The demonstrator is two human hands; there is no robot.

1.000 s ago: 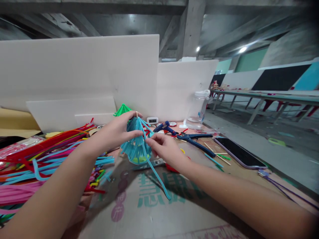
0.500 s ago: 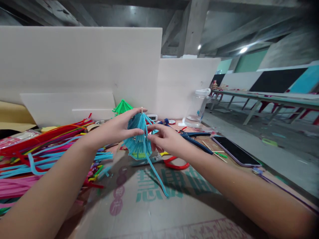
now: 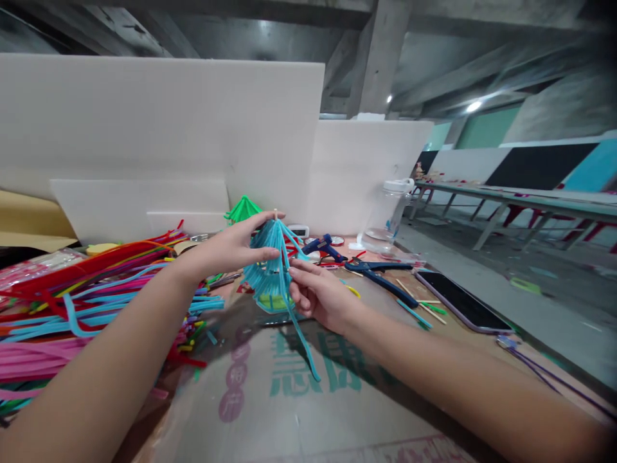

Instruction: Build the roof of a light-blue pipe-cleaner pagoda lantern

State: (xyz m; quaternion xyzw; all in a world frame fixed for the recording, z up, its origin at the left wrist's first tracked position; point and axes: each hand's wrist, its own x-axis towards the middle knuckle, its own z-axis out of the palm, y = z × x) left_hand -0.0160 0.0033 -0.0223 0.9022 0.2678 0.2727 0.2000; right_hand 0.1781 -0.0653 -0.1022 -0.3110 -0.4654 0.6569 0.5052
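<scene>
My left hand (image 3: pixel 231 249) is closed round the top of a light-blue cone-shaped structure (image 3: pixel 263 283) made of pipe cleaners on a thin stick. Its thumb presses on the front of the cone, and the index finger reaches over the stick's tip. A greenish-yellow part shows inside near the bottom. My right hand (image 3: pixel 321 292) is at the cone's right side, fingertips pinched on a blue pipe cleaner (image 3: pixel 304 350), whose free end hangs down over the cardboard. The exact grip point is partly hidden by the fingers.
Bundles of coloured pipe cleaners (image 3: pixel 43 357) lie at left. A green cone (image 3: pixel 243 209) stands behind. To the right are a blue glue gun (image 3: pixel 322 245), dark-blue pliers (image 3: pixel 385 280), thin sticks (image 3: pixel 429 312), a phone (image 3: pixel 463 301) and a clear bottle (image 3: pixel 385 222). White boards (image 3: pixel 159 122) rise behind.
My right hand has shifted slightly down, its fingers more curled beside the cone. The red-handled scissors are now mostly out of sight behind it. My left hand keeps its hold; the view moved slightly.
</scene>
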